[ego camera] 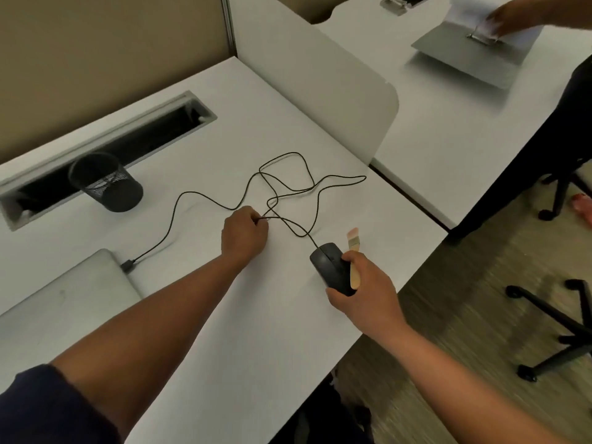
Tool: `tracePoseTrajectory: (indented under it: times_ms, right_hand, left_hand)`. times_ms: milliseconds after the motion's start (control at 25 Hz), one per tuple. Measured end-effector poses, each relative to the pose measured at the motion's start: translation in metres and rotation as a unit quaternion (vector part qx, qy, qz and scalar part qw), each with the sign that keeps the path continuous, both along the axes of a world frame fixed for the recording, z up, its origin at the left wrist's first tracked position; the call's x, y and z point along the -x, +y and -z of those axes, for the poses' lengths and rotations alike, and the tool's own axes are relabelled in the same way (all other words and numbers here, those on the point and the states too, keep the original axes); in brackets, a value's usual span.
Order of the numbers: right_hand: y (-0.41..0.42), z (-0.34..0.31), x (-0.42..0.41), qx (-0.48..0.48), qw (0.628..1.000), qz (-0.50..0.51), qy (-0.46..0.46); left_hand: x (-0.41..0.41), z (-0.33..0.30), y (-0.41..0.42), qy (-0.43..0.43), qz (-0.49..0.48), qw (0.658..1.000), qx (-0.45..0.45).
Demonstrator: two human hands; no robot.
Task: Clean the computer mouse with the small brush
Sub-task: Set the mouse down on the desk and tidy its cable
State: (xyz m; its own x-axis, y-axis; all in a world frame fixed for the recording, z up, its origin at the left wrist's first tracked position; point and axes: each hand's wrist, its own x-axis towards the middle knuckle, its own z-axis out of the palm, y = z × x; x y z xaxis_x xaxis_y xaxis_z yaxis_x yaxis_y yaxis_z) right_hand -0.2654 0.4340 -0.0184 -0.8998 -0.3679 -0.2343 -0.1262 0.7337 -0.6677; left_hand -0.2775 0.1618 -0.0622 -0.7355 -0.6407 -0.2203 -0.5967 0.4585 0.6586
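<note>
A black wired computer mouse [330, 267] sits near the right edge of the white desk [256, 315]. My right hand [365, 290] grips the mouse from the right and also holds a small wooden-handled brush [353, 248], whose pale bristles point away from me. The mouse's thin black cable [288, 187] lies in loose loops across the desk and ends at a plug [128, 265] in a grey laptop. My left hand [245, 233] is closed on the cable just left of the mouse.
A black mesh pen cup [107, 182] stands at the back left beside an open cable slot [105, 145]. A closed grey laptop [64, 302] lies at the left. A white divider [320, 91] separates a neighbouring desk where another person's hand [506, 19] handles papers. Chair bases [557, 328] stand on the floor at right.
</note>
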Motion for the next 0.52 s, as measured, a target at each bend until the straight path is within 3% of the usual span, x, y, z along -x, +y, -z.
tracePoseTrajectory:
  times_ms: [280,520]
  right_hand:
    - [-0.042,0.022,0.044,-0.001,0.997,-0.064,0.037]
    - [-0.063,0.031,0.080,0.011,0.996,-0.080,0.037]
  left_hand:
    - [0.012,-0.006,-0.041,0.043,-0.148,0.988,0.001]
    - [0.025,-0.003,-0.048,0.018,-0.144,0.988,0.051]
